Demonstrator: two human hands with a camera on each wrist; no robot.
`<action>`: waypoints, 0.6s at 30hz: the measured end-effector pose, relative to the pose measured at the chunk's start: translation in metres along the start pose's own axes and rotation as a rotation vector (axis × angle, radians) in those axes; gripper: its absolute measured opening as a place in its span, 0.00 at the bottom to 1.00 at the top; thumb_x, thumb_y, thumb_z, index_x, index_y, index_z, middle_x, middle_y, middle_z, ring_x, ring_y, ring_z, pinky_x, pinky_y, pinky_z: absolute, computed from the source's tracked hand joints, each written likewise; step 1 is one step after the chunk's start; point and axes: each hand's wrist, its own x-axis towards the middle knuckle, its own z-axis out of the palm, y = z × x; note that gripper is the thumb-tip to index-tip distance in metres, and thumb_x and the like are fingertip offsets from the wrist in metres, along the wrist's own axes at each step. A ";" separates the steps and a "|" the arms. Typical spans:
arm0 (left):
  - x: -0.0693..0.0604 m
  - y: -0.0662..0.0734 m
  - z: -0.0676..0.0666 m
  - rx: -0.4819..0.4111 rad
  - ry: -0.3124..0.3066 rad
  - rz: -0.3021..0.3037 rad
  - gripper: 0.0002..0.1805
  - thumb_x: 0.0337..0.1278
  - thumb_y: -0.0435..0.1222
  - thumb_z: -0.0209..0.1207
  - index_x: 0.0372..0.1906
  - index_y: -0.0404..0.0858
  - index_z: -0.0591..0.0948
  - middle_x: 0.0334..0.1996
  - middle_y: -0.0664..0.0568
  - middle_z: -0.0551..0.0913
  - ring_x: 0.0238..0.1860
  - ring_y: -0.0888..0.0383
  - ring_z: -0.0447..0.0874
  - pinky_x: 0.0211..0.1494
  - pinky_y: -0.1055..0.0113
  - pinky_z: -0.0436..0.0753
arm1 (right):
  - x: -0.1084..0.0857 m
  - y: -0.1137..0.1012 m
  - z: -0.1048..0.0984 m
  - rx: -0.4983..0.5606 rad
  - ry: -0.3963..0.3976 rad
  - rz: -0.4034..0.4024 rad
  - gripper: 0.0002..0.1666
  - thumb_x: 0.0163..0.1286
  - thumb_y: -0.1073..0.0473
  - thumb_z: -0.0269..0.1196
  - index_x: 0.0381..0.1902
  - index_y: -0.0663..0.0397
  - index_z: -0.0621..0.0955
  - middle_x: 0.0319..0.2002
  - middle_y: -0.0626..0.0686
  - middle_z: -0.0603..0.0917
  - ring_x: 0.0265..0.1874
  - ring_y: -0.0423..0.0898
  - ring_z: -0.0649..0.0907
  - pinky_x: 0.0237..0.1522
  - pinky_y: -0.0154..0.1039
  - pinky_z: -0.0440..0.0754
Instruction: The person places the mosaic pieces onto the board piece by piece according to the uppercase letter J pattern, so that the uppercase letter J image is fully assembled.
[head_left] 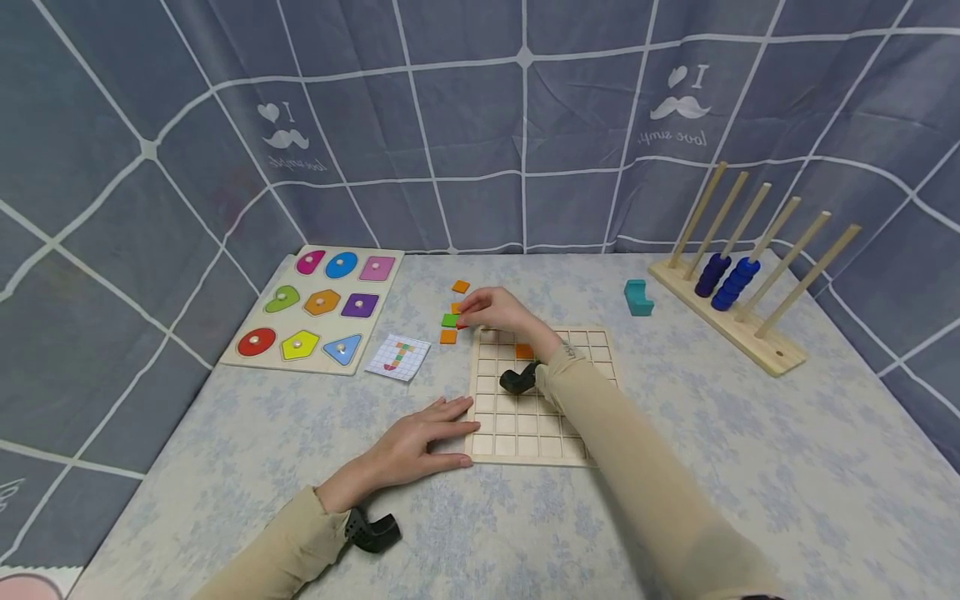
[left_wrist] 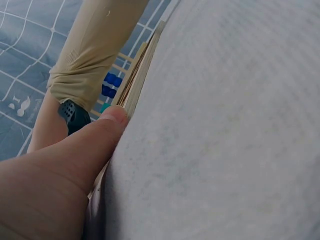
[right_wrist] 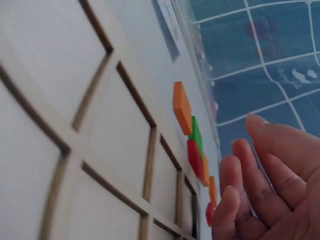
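The left hand [head_left: 416, 446], fingers spread, is touching the wooden grid board [head_left: 506, 423]. Beyond, the right hand [head_left: 501, 310], loosely curved and apparently empty, is hovering beside square tiles [head_left: 450, 320] on the tabletop [head_left: 420, 292]; tile-picking seems underway, calling for a pinch.

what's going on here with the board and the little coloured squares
A person's left hand rests against the left edge of a wooden grid board. The right hand is over by the loose square tiles off the board's far left corner, with no tile visible in its grip. At least one orange tile lies on the board; a printed pattern card lies left of it.
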 end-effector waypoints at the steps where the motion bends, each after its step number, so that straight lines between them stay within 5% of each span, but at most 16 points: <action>1: 0.000 0.000 0.000 0.000 0.000 0.001 0.28 0.58 0.53 0.59 0.61 0.43 0.76 0.69 0.50 0.62 0.70 0.56 0.56 0.74 0.63 0.54 | 0.000 0.001 0.002 0.008 0.000 0.002 0.19 0.63 0.60 0.65 0.50 0.64 0.80 0.41 0.55 0.84 0.39 0.49 0.82 0.35 0.37 0.82; 18: 0.001 0.001 0.000 0.001 0.003 0.013 0.28 0.58 0.52 0.59 0.60 0.42 0.77 0.68 0.49 0.63 0.69 0.55 0.57 0.74 0.61 0.55 | 0.010 0.006 0.018 -0.127 0.001 -0.009 0.17 0.60 0.58 0.68 0.47 0.58 0.82 0.42 0.52 0.84 0.42 0.46 0.81 0.47 0.36 0.80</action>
